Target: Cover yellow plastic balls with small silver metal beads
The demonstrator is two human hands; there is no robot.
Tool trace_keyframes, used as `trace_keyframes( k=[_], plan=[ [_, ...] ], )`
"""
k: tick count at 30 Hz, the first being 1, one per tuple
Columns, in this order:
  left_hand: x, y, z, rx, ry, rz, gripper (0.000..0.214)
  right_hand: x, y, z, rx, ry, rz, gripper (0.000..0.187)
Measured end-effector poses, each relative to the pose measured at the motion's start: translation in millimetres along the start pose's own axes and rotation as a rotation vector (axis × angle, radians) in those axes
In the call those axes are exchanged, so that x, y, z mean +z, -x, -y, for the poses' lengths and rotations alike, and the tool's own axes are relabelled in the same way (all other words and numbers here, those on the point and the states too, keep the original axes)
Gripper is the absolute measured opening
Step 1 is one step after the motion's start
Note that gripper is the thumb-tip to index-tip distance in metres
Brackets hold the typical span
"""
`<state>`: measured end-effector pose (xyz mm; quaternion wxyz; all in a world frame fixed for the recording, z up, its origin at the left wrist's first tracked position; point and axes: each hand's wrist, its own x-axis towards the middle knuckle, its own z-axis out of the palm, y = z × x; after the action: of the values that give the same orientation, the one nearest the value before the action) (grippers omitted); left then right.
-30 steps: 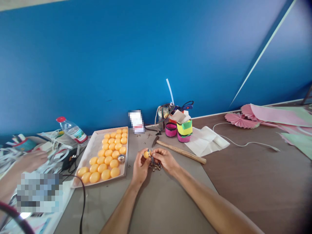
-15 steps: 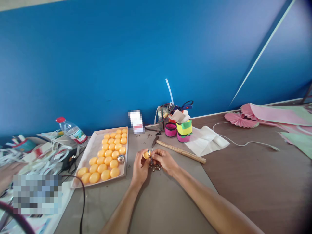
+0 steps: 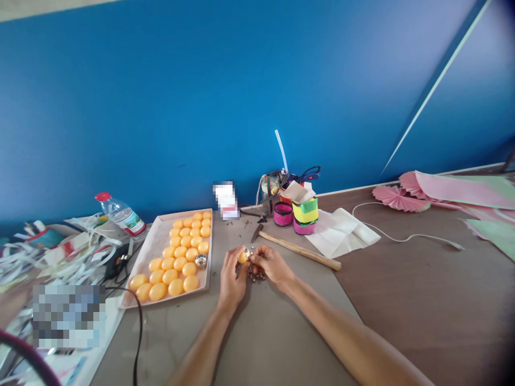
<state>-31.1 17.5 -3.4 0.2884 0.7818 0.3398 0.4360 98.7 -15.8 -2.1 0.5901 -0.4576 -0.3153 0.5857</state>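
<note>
Between the thumb and fingers of my left hand (image 3: 232, 277) is an orange ball (image 3: 242, 257), with silvery bits on its right side. My right hand (image 3: 274, 269) is closed in a pinch against that silvery side; whatever its fingertips hold is too small to make out. Just below and between both hands lies a little heap of shiny metallic pieces (image 3: 257, 277), partly hidden by the fingers. To the left, a shallow white box (image 3: 151, 236) carries rows of similar orange balls (image 3: 176, 287). One silver-covered ball (image 3: 201, 260) rests at its right side.
Beyond my hands lies a hammer (image 3: 300, 249) with a wooden handle. Colourful small containers (image 3: 304, 214) and a white sheet (image 3: 341, 233) stand and lie behind it. A bottle (image 3: 127, 220) leans among white strips at left. Pink paper fans (image 3: 400, 198) lie far right.
The orange ball has turned slightly in my left hand, its silvery part now facing more to the right. Both hands stay in nearly the same place; the view has shifted a little.
</note>
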Motion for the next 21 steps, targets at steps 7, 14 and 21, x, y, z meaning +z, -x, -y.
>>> trace_keyframes(
  k=[7, 14, 21],
  plan=[
    [2.9, 0.7, -1.8, -0.093, 0.101, -0.009, 0.028, 4.2, -1.0, -0.2, 0.019, 0.023, -0.027, 0.029],
    [2.6, -2.6, -0.6, -0.304, 0.287, -0.09, 0.038, -12.4, -1.2, 12.2, -0.447, 0.692, -0.189, 0.012],
    [4.6, -2.1, 3.1, -0.305, 0.274, -0.117, 0.039, -17.9, 3.5, 6.4, -0.358, 1.513, -0.188, 0.017]
  ],
)
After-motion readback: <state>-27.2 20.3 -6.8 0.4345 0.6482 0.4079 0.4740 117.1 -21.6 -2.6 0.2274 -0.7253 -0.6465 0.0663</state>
